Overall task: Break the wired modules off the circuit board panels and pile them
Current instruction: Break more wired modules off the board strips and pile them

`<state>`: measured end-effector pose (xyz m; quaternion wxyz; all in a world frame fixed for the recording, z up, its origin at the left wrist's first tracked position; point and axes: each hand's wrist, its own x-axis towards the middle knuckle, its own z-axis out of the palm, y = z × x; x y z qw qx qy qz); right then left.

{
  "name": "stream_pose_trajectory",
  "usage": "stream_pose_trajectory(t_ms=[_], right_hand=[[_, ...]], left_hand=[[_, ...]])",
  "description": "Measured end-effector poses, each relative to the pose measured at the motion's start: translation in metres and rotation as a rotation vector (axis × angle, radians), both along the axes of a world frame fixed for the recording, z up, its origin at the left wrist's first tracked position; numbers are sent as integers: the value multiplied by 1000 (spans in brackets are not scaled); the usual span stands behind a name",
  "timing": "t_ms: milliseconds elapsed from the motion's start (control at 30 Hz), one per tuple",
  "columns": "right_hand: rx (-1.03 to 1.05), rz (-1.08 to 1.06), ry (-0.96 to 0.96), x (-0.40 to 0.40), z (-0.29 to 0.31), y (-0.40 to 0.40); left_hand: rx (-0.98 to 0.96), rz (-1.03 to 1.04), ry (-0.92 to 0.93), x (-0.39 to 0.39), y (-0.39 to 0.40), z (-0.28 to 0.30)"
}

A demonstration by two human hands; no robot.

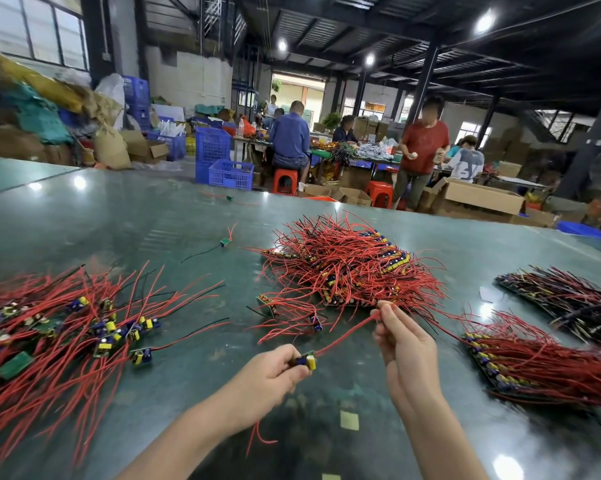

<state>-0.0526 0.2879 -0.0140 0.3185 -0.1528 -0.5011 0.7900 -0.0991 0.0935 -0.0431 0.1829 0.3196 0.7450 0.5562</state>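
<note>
Here the left hand (269, 372) half hides a module (307, 361), wires blurred.

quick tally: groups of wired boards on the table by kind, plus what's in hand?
Heaps of boards not yet split: 3 (centre, right, far right)
Pile of loose modules: 1
Stray single modules farther up the table: 2
Module in hand: 1, left hand on the board, right hand pinching its red wire
Total: 7

Honestly can't read a single bit of text anywhere here. The white print on the shirt (468, 167) of the seated person far right looks like big characters, but it's too blurry to make out.
</note>
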Motion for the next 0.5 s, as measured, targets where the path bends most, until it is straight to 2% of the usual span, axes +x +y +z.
stream_pose_trajectory(t_ms=[100, 200, 300, 400, 500], right_hand=[[52, 187, -66, -4, -2, -20], [352, 396, -156, -1, -9, -43], [553, 361, -177, 1, -11, -46], [603, 305, -209, 0, -8, -40], [461, 378, -194, 0, -9, -42]], left_hand=[[98, 57, -54, 2, 0, 4], [172, 29, -129, 6, 0, 8], [128, 14, -154, 7, 2, 5], [85, 36, -160, 2, 1, 3], [93, 71, -96, 2, -1, 3]])
